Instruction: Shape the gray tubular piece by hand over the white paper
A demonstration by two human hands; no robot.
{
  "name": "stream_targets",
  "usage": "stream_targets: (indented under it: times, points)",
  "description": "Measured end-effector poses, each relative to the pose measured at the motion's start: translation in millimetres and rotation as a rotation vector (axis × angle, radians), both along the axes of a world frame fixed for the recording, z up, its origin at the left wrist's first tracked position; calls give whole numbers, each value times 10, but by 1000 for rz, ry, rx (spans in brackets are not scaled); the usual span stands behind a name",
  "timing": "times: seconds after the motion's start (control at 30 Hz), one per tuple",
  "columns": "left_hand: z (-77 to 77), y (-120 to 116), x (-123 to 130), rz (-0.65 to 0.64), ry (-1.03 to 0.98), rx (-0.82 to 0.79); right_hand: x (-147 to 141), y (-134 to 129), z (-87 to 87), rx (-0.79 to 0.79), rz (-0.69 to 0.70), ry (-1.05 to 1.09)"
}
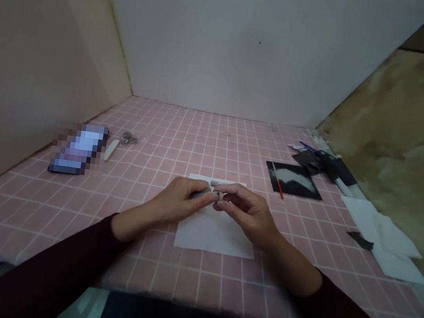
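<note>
Hands pinch a small object over paper.

Here's greyish-beige on the held piece, white on the paper, pink counter gridded white, dark maroon sleeves, red stick, black sheet blotched white, right-hand wall mottled olive-brown!

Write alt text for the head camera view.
A person's left hand and right hand hold a small, indistinct object over white paper on a pink gridded table. A phone lies left, a dark sheet right.
</note>
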State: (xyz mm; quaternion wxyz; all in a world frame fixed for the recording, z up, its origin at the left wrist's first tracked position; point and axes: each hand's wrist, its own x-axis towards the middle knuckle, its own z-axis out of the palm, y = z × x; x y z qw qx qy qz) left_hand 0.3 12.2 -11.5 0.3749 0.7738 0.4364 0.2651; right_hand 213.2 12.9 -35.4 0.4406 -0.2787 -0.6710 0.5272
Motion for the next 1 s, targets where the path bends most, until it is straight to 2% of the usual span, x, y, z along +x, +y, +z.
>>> stream_targets:
  times: [0.2,0.43,0.53,0.7,0.87,1.0]
  points:
    - [24,-12,0,29,50,32,-16,0,-16,18,-8,-3]
    - [46,-23,26,-29,73,97,-13,5,-24,-19,-24,3]
    - [56,-40,34,9,155,150,-19,-1,-47,41,-47,-18]
    - [51,-62,31,44,254,269,-29,-13,-67,254,-138,-125]
    - [22,-61,17,22,275,374,-35,-12,-77,223,-130,-127]
    - [26,-57,25,53,264,357,-40,-18,-97,213,-138,-126]
